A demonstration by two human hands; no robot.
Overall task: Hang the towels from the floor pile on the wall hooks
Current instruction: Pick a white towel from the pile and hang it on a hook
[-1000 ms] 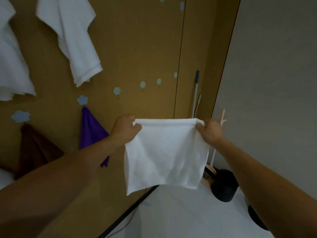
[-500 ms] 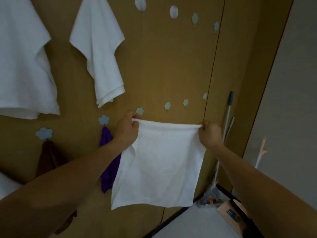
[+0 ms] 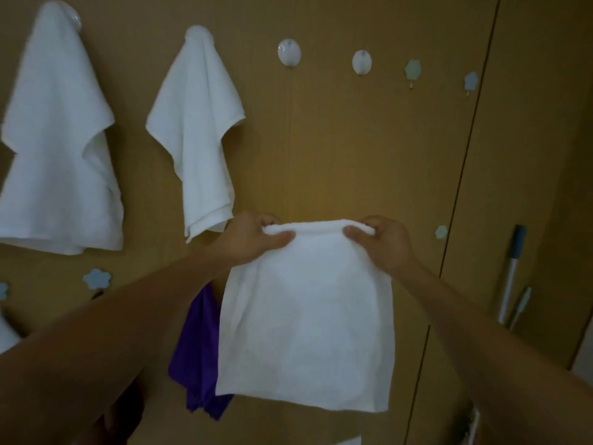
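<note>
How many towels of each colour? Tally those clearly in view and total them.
White: 3 (left hung towel, right hung towel, held towel)
Purple: 1 (purple towel)
Total: 4
White sliver at the left edge is too cropped to count.

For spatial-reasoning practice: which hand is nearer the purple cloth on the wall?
Left. The left hand is just above the purple cloth; the right hand is farther right, across the white towel.
</note>
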